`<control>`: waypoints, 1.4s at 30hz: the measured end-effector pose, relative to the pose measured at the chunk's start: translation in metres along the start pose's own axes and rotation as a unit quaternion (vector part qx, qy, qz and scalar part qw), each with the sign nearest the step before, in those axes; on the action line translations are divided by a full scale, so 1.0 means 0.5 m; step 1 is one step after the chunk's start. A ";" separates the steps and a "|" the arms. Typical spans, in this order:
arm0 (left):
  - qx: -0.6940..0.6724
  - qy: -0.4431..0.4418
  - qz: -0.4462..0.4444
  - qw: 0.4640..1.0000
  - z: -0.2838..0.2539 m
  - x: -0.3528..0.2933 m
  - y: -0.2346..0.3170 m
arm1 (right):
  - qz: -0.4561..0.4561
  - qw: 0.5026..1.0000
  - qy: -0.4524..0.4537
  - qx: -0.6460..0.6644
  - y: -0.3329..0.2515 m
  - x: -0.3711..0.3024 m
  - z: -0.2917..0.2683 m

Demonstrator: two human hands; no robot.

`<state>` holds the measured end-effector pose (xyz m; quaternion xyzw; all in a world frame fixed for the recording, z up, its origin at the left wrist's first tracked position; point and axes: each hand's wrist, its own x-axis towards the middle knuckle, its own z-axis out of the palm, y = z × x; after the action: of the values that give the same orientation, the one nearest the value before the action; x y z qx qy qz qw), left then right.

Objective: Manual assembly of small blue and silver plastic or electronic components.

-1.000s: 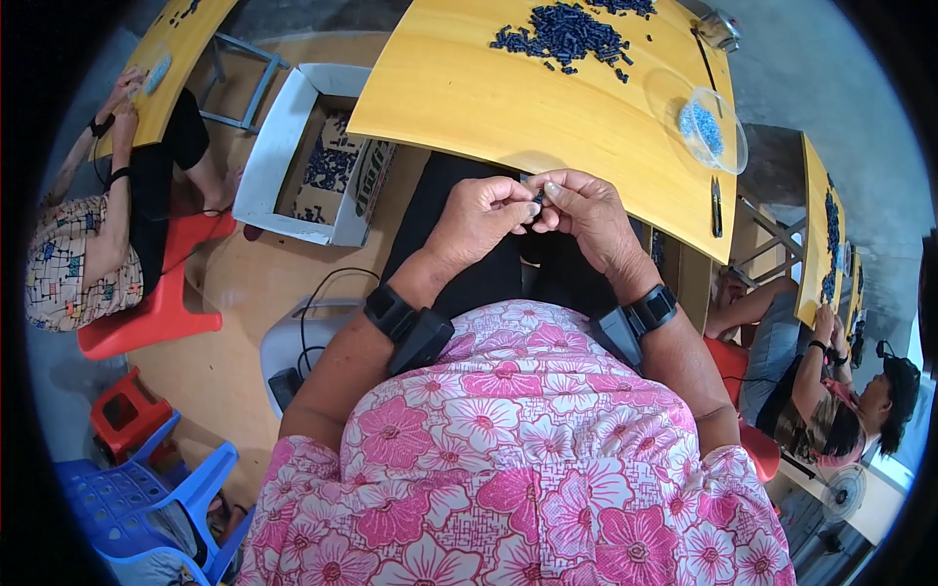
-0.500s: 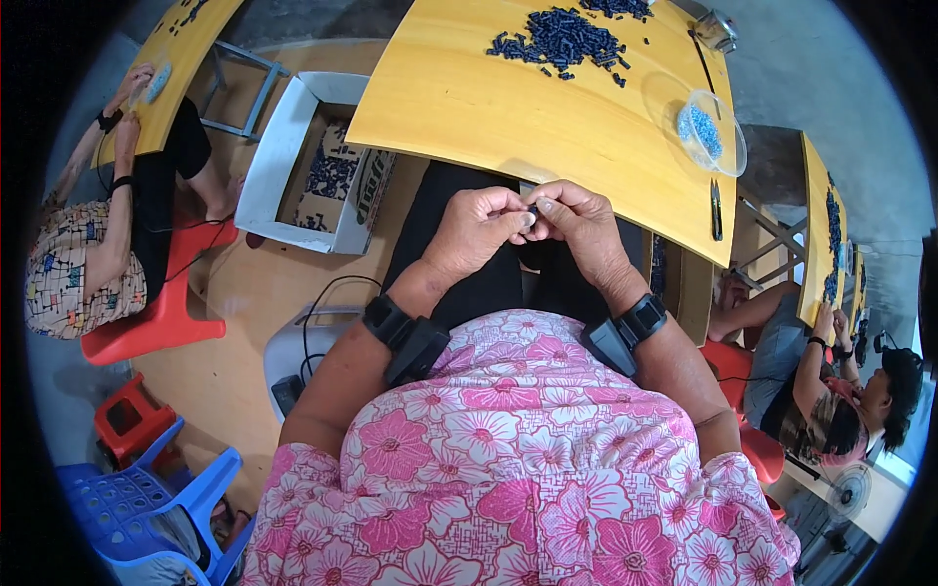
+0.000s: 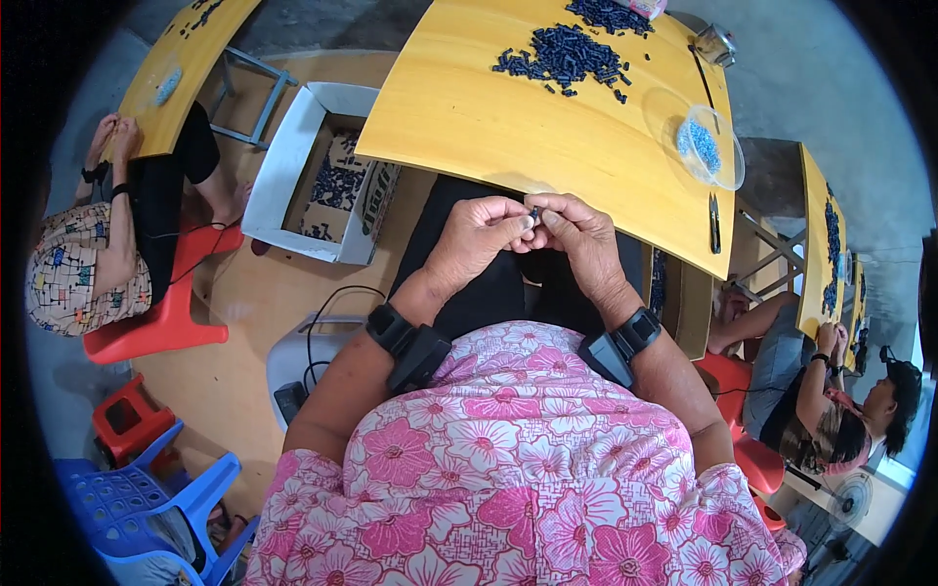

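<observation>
My left hand [image 3: 475, 236] and my right hand [image 3: 584, 240] meet over my lap, just off the table's near edge. Between their pinched fingertips is a small dark piece [image 3: 535, 214], mostly covered by the thumbs and fingers. Its colour resembles the short dark-blue cylindrical pieces heaped in a pile [image 3: 572, 59] on the yellow table [image 3: 469, 107]. At the table's right side stands a clear plastic bowl [image 3: 735, 176] holding tiny light-blue bits [image 3: 698, 146]. Nearer the right edge lies a slim dark hand tool [image 3: 714, 225], apparently small snips.
A metal cup [image 3: 716, 44] and a thin dark rod [image 3: 703, 76] lie at the far right. Left on the floor, an open white carton [image 3: 269, 200] contains dark pieces. People work at tables on both sides. A red stool [image 3: 132, 420] and blue chair [image 3: 122, 508] occupy the lower left.
My hands stay together, with the fingers shifted slightly around the small piece. The view has moved a little. At the left table, the other person's hands have come away from the pale-blue heap.
</observation>
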<state>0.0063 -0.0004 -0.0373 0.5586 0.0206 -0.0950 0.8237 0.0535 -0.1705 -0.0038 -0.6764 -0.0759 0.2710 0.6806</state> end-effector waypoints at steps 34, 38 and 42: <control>0.006 0.006 0.010 1.000 -0.005 0.004 -0.003 | -0.192 0.948 -0.007 -0.254 0.001 -0.001 0.007; 0.025 0.011 0.015 1.000 -0.004 0.001 0.001 | -0.209 0.939 -0.025 -0.270 0.002 0.001 0.005; 0.031 0.005 0.011 0.999 -0.003 0.000 0.003 | -0.201 0.937 -0.022 -0.286 0.001 -0.005 0.004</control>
<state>0.0065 0.0015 -0.0363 0.5843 0.0151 -0.0837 0.8071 0.0501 -0.1702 -0.0036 -0.8072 -0.2992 0.1101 0.4968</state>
